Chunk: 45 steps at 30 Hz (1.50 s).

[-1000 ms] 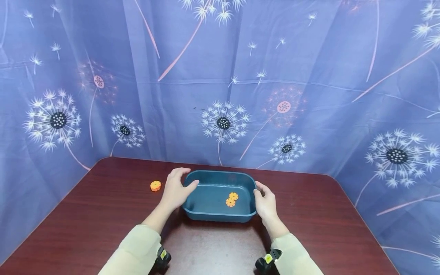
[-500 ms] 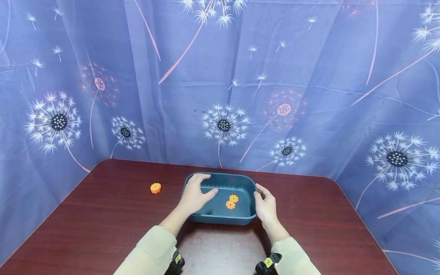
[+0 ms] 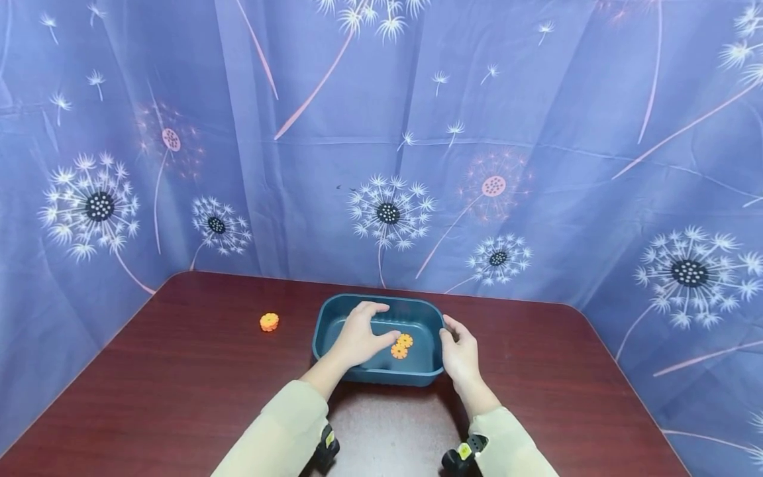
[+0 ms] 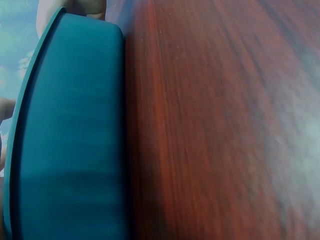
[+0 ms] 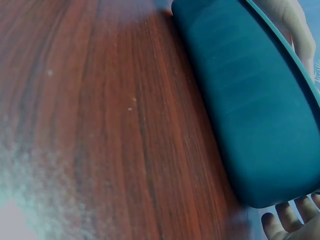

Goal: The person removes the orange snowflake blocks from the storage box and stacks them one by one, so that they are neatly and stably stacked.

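A dark teal rectangular basin [image 3: 334,324] stands on the table, with two orange flower-shaped discs [image 3: 399,351] on its floor. Over the basin is my left hand [image 3: 359,338], thumb and fingers spread apart; the thumb tip is beside the discs, and I cannot tell if it touches them. My right hand [image 3: 461,358] holds the basin's right end, thumb at the rim and fingers on the outside. In the right wrist view, fingertips [image 5: 287,217] lie under that end. The left wrist view shows mostly the basin's outer wall [image 4: 70,125].
Left of the basin, a small stack of orange flower-shaped discs [image 3: 269,322] sits on the reddish-brown table [image 3: 179,371]. A blue curtain [image 3: 310,199] with dandelion prints hangs behind the table and at both sides.
My left hand has moved right, from the basin's left rim to above its middle, near the two discs. The right hand has stayed at the right end.
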Each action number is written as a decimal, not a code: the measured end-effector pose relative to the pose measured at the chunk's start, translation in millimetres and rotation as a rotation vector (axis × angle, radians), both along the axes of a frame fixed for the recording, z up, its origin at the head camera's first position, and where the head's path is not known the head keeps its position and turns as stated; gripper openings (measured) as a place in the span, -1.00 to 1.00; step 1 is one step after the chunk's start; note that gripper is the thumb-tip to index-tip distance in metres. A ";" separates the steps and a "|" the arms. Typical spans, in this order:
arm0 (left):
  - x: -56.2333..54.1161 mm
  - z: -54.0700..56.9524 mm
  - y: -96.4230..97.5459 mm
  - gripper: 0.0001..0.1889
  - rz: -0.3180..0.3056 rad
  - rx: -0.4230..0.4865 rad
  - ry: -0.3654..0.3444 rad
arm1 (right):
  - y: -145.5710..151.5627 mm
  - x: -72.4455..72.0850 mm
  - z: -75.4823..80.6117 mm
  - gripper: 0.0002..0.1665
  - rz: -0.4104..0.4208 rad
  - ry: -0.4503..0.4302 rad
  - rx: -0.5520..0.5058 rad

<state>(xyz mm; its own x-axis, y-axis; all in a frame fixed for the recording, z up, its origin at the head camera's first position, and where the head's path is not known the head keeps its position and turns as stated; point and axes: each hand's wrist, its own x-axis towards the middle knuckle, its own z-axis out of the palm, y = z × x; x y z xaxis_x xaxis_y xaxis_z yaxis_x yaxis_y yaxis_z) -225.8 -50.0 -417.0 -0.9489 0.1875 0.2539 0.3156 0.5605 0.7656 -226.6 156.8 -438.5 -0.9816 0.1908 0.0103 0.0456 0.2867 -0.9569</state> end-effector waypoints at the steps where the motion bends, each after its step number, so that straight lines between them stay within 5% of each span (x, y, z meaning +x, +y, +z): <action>1: -1.4 -0.3 2.0 -0.39 -0.011 -0.003 0.000 | 0.0 -0.1 0.1 -0.51 -0.002 0.004 0.004; 14: -16.6 -3.8 19.8 -0.48 -0.078 -0.028 -0.126 | -0.2 -1.2 -2.5 -0.51 0.009 -0.004 -0.003; 26: -28.9 -8.1 28.4 -0.54 -0.084 -0.096 -0.170 | 0.3 -0.8 -1.5 -0.51 0.000 -0.014 -0.003; 45: -29.9 -15.2 28.7 -0.55 -0.041 -0.406 -0.192 | -1.6 -4.1 -1.6 -0.52 0.000 -0.013 -0.033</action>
<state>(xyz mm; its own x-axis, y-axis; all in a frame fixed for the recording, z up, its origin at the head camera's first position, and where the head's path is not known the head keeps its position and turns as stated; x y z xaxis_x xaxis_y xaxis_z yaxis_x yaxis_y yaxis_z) -255.7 -21.3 -432.2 -0.9613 0.2742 -0.0278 0.2178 0.8176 0.5330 -230.7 155.2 -440.1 -0.9816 0.1909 -0.0092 0.0585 0.2546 -0.9653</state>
